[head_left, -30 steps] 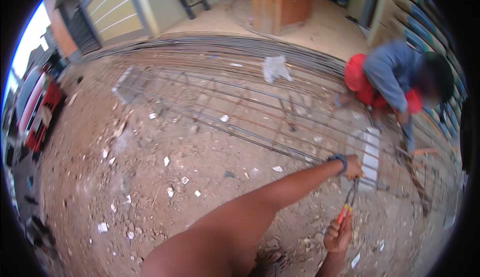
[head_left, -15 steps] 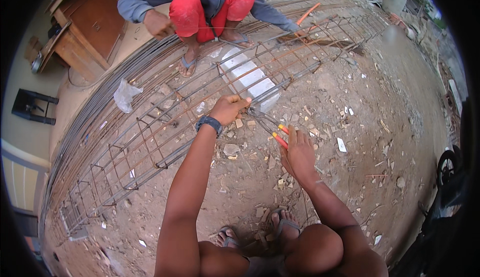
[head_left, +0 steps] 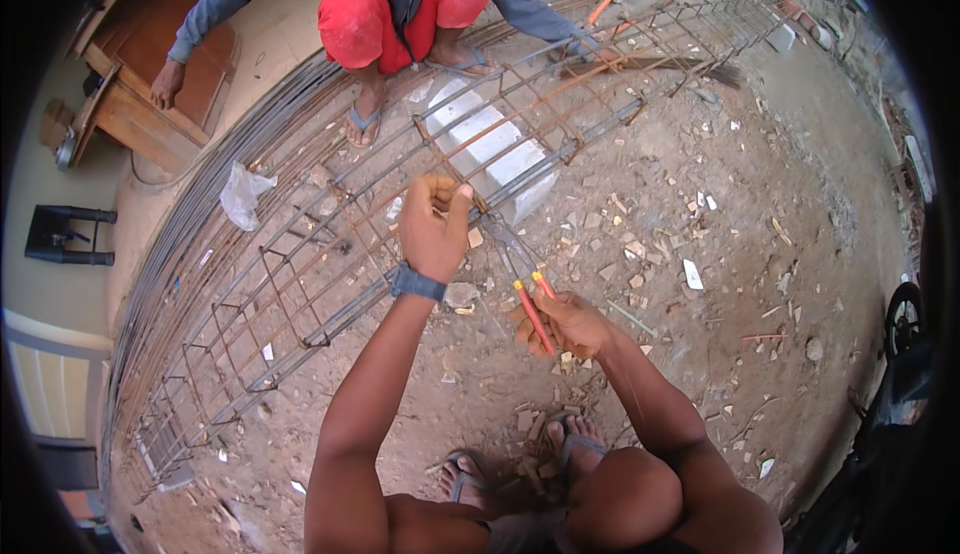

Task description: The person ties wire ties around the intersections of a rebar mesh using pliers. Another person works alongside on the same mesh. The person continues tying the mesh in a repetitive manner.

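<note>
My right hand grips pliers with red and yellow handles, which are spread a little apart. The jaws reach up to a lower bar of the long rebar cage, close to a crosswise stirrup. Just left of the jaws, my left hand is closed, thumb and fingers pinched together by the same bar. Whatever it pinches is too small or hidden to make out. A dark watch is on that wrist. Under the cage lies a pale, whitish block.
Opposite me a person in red trousers squats, one hand at the cage. Loose rebar runs along the left beside a plastic bag. Wooden furniture stands upper left. Rubble covers the ground; a motorbike is at right.
My right hand has shifted down and left, wrapping the handles, and the pliers point more upright. My left hand has turned more upright. The other person's arm has swung out leftward from the knee.
</note>
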`<state>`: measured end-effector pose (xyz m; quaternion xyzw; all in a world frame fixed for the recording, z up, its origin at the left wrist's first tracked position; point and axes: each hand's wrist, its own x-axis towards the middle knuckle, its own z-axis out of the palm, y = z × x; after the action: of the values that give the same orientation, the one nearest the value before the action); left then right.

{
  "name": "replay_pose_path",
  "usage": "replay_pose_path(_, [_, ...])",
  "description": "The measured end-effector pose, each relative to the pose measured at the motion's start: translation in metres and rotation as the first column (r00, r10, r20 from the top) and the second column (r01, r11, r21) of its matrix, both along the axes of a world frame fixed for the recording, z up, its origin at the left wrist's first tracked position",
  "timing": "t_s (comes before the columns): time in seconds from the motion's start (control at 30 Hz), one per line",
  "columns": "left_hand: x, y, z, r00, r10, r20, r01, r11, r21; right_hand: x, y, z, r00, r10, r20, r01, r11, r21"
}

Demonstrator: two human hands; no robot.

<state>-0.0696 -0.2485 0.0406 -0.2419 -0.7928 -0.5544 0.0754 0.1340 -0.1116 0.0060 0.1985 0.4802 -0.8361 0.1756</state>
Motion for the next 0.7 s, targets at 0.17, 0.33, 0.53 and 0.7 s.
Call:
replay_pose_path(0.17, [0.071, -0.01, -0.028, 0.937, -0.192, 0.29, 0.141, 0.972, 0.189, 0.017, -0.006, 0.029, 0.974, 0.089, -0.21, 0.101, 0.656, 0.748])
replay_pose_path(0.33, [0.052, 0.017, -0.042, 0.346, -0.528, 0.775, 0.078, 0.84, 0.537, 0.004, -0.003, -0.007, 0.988, 0.105, -0.115, -0.038, 0.881, 0.471])
replay_pose_path(0.53, [0.066, 0.059, -0.039, 0.336, -0.488, 0.806, -0.222, 0.79, 0.571, 0.011, 0.004, -0.053, 0.967, 0.023, -0.253, -0.201, 0.678, -0.707])
replay_pose_path(0.7, [0.067, 0.07, -0.05, 0.531, -0.126, 0.838, -0.294, 0.9, 0.322, 0.019, 0.046, -0.069, 0.974, 0.144, -0.173, -0.106, 0.971, 0.215])
